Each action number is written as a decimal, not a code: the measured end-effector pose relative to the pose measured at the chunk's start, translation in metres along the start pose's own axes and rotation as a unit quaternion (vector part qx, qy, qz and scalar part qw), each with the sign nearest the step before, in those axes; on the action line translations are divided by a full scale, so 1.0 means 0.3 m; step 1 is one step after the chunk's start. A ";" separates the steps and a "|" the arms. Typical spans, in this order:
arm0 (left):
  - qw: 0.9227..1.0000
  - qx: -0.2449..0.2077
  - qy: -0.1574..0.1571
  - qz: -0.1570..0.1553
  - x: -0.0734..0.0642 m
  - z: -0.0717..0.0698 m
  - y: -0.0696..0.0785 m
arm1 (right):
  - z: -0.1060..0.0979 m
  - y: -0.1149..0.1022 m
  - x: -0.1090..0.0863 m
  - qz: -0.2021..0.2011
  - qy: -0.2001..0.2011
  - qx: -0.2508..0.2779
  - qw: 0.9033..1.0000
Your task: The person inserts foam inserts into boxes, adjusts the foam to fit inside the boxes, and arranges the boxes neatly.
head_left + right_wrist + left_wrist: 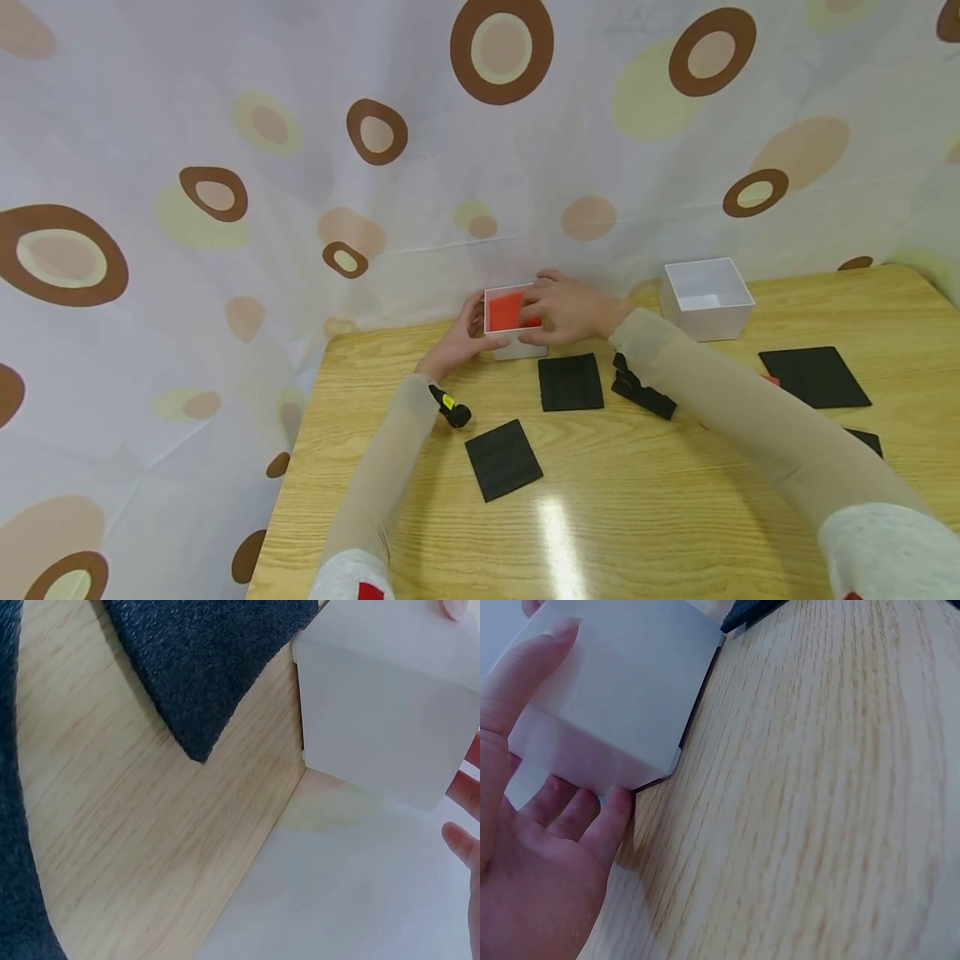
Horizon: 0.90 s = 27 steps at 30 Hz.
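Observation:
Near the back edge of the table stands an open-topped white box (pixel 517 345), a red sheet (pixel 504 312) inside it. My left hand (pixel 462 340) grips the box from its left side; the left wrist view shows the thumb on one face and fingers round the corner, low by the table. From the right, my right hand (pixel 566 310) reaches over the rim, its fingers bent down into the box beside the red sheet. The inner fingertips are partly hidden. In the right wrist view, a fingertip (pixel 454 607) touches the box's outer wall.
A second white box (pixel 708 304) stands at the back right. Black felt squares lie about: one (pixel 571 382) just before the held box, one (pixel 503 460) nearer me, another (pixel 815 377) at right. My right sleeve covers part of a red piece (pixel 771 380). A patterned curtain (pixel 420 196) hangs behind.

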<state>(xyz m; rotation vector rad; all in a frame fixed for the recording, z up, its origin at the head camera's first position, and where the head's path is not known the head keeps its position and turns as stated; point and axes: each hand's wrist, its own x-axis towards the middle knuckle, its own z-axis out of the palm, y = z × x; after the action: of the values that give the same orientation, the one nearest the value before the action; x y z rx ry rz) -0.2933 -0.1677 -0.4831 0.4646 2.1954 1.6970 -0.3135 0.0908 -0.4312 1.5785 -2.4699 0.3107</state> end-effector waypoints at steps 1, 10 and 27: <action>1.000 0.001 0.000 0.000 0.000 0.001 0.000 | 0.001 0.000 0.001 -0.001 -0.002 -0.001 1.000; 1.000 0.002 -0.003 0.001 0.005 -0.002 0.005 | 0.014 -0.005 0.007 0.001 -0.012 -0.021 1.000; 1.000 0.013 -0.003 -0.002 -0.004 -0.002 0.012 | 0.021 -0.026 0.011 0.014 -0.056 -0.045 0.997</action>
<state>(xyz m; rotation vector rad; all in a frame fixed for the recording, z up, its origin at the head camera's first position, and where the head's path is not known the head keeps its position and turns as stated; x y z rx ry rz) -0.2924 -0.1680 -0.4794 0.4706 2.2161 1.6640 -0.3081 0.0828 -0.4358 1.5671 -2.5510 0.1159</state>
